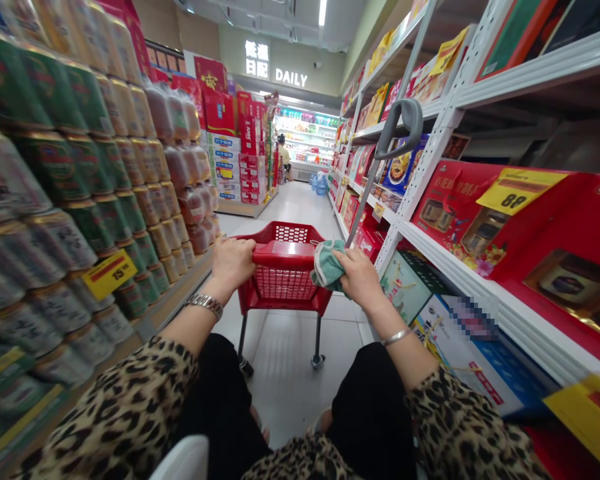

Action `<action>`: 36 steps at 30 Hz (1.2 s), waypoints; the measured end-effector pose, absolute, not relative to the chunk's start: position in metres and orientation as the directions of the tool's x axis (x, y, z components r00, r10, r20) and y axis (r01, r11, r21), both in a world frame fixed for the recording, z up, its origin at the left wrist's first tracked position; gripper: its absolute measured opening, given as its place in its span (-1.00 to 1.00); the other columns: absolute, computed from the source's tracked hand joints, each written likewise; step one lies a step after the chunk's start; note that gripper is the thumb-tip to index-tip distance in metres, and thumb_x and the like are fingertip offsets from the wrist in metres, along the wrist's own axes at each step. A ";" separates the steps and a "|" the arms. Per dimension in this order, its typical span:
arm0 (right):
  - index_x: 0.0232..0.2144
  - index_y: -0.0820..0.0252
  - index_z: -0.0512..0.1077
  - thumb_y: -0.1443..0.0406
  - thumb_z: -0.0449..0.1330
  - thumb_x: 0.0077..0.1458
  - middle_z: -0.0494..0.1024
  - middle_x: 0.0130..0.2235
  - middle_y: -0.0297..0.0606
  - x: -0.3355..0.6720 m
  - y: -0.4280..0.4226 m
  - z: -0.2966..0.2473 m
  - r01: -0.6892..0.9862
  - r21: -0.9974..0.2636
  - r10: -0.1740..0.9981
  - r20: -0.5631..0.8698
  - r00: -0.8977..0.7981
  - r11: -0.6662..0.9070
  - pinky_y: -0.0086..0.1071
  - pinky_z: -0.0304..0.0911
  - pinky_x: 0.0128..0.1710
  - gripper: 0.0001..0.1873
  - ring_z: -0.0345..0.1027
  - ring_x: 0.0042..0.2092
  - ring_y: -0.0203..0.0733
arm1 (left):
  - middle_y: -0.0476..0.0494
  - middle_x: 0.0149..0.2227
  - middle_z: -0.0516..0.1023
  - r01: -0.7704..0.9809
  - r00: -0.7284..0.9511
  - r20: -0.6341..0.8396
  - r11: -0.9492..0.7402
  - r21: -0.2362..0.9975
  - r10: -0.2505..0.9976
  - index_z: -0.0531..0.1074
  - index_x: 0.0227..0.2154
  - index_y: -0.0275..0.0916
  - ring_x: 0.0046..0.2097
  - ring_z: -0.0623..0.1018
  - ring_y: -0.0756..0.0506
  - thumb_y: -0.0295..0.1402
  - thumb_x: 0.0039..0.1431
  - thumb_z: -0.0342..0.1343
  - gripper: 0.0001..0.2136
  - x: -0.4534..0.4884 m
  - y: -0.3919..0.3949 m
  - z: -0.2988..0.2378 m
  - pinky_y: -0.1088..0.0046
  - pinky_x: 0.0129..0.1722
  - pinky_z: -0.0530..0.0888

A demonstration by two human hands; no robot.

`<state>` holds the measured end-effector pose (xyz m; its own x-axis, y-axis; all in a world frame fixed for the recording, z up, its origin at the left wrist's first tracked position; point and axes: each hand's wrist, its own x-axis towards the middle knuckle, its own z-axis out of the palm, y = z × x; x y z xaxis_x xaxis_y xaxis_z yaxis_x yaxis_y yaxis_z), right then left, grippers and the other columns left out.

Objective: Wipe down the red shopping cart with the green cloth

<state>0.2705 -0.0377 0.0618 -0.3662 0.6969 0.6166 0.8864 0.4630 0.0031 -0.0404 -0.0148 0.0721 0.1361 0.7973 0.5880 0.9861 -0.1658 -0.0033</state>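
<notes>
- Head view, single frame: supermarket aisle, a red plastic shopping trolley (pixel 287 283) standing on the tiled floor (pixel 285 353).
- Left hand (pixel 229 267): fingers closed around the trolley's red handlebar (pixel 275 255), left of its middle.
- Right hand (pixel 359 280): fingers closed over a green cloth (pixel 329 267), holding it against the bar's right end.
- Hold: hands set either side of the bar's middle, giving an even two-handed grip; the cloth lies between right hand and bar.
- Arms: both forearms reach forward and inward from leopard-print sleeves (pixel 130 400), wrists nearly straight. Metal watch (pixel 205 305) on left wrist, thin bracelet (pixel 396 337) on right.
- Grey loop handle (pixel 399 127) on a pole, apparently rising from the trolley.
- Aisle: stacked cans (pixel 55 240) at left; white metal shelving (pixel 420 193) with red gift boxes (pixel 500 227) at right.
</notes>
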 end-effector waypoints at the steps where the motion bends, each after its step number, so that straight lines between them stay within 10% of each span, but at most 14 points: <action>1: 0.17 0.19 0.50 0.50 0.09 0.10 0.57 0.06 -0.02 0.269 -0.037 0.060 0.871 -0.005 0.684 0.621 -0.382 0.491 -0.09 0.28 0.19 -0.41 0.36 0.10 0.05 | -0.41 -0.33 0.66 0.988 0.124 0.610 -0.155 -0.003 0.783 0.52 -0.44 -0.25 -0.20 0.62 -0.37 -0.40 0.13 0.01 -0.82 -0.043 -0.015 0.070 0.08 -0.14 0.30; 12: 0.29 0.14 0.38 0.44 0.05 0.24 0.40 0.33 -0.07 0.200 -0.039 0.079 0.815 -0.067 0.735 0.478 -0.480 0.576 0.18 -0.08 0.42 -0.41 0.21 0.37 0.05 | -0.36 -0.38 0.63 0.982 0.060 0.696 -0.168 0.089 0.716 0.46 -0.50 -0.21 -0.22 0.57 -0.33 -0.46 0.06 0.04 -0.88 -0.048 -0.008 0.061 0.08 -0.13 0.23; 36: 0.31 0.15 0.36 0.32 0.22 0.26 0.56 0.14 0.10 0.209 -0.019 0.066 0.899 0.141 0.729 0.540 -0.421 0.415 0.14 0.02 0.34 -0.43 0.44 0.12 0.10 | -0.31 -0.38 0.63 0.964 0.094 0.688 -0.239 0.118 0.720 0.45 -0.50 -0.18 -0.24 0.53 -0.29 -0.38 0.04 0.03 -0.89 -0.078 0.009 0.064 0.09 -0.11 0.27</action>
